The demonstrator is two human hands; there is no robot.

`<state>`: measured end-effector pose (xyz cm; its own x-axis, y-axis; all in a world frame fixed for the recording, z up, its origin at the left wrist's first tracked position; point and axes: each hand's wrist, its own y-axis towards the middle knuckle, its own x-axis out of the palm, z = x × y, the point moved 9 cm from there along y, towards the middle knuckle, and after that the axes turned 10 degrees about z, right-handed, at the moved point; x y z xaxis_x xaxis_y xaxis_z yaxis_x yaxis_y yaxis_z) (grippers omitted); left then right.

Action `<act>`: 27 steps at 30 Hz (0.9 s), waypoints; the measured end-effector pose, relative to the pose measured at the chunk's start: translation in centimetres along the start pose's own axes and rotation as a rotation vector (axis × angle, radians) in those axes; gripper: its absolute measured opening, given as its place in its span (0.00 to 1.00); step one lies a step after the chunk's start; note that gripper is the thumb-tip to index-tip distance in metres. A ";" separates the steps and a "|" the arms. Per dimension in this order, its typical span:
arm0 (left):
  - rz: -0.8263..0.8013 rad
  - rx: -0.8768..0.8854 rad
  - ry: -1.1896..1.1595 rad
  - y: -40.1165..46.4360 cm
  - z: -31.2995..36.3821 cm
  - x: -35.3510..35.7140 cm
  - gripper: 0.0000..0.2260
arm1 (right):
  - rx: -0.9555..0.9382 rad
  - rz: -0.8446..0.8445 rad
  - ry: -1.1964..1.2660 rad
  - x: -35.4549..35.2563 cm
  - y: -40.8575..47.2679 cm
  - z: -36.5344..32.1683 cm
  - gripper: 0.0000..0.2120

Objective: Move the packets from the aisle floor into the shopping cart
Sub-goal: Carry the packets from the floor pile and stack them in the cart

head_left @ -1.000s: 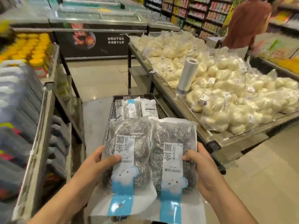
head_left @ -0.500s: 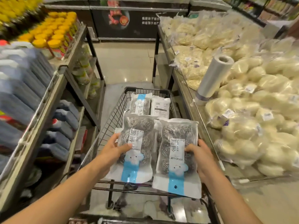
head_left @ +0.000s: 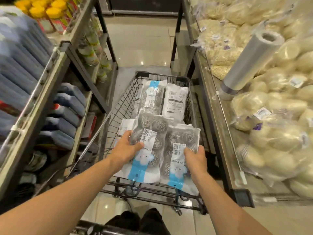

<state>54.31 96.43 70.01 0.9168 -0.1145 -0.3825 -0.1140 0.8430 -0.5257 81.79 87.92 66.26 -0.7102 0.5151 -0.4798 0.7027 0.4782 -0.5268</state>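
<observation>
Both arms reach forward: left hand [head_left: 125, 148] and right hand [head_left: 194, 158] each pinch a scourer packet [head_left: 149, 143] above the shopping cart [head_left: 118, 109], between shelves on tile floor [head_left: 140, 41].

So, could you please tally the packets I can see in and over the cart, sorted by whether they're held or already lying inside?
Packets held over the shopping cart: 2, one in the left hand at, one in the right hand at.
Packets lying at the cart's far end: 2, at and.
Partly hidden packet under the held ones: 1, at.
Total: 5

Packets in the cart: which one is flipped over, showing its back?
The white packet at the cart's far right corner: it shows a barcode and plain print, while the others show silver scrubbers and blue stripes.
</observation>
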 end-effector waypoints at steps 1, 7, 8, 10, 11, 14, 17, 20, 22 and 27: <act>0.037 0.032 0.076 0.3 -0.2 0.0 0.18 | -0.031 0.005 -0.077 0.5 0.2 -0.1 0.16; 0.108 0.034 0.156 -0.1 -0.2 -0.2 0.38 | -0.126 0.059 -0.400 2.2 1.0 0.6 0.34; 0.094 0.028 0.140 -0.1 -0.4 -0.2 0.39 | -0.134 0.049 -0.464 2.4 0.9 0.8 0.36; 0.073 0.009 0.087 -0.1 -1.0 -0.4 0.39 | -0.167 0.027 -0.582 2.9 0.6 1.0 0.38; 0.067 0.004 0.072 -0.2 -1.2 -0.6 0.39 | -0.178 0.020 -0.619 3.2 0.5 1.1 0.38; 0.036 -0.012 0.069 -0.6 -1.8 -0.9 0.39 | -0.156 -0.006 -0.606 3.3 -0.3 1.2 0.36; 0.030 0.011 0.099 -0.8 -2.2 -1.3 0.38 | -0.173 -0.012 -0.564 2.6 -1.2 0.7 0.33; 0.024 0.026 0.108 -1.3 -2.4 -1.4 0.36 | -0.221 -0.044 -0.513 1.3 -2.7 -0.4 0.27; 0.013 0.045 0.098 -1.8 -2.4 -1.7 0.35 | -0.234 -0.104 -0.378 0.6 -3.9 -1.3 0.16; 0.032 0.082 0.039 -4.4 -1.9 -3.9 0.27 | -0.134 -0.387 -0.074 0.4 -7.1 -2.5 0.03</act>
<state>50.50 92.16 72.43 0.8973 -0.1059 -0.4285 -0.1098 0.8868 -0.4490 76.68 86.49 71.56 -0.9207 0.2289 -0.3162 0.3791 0.7176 -0.5842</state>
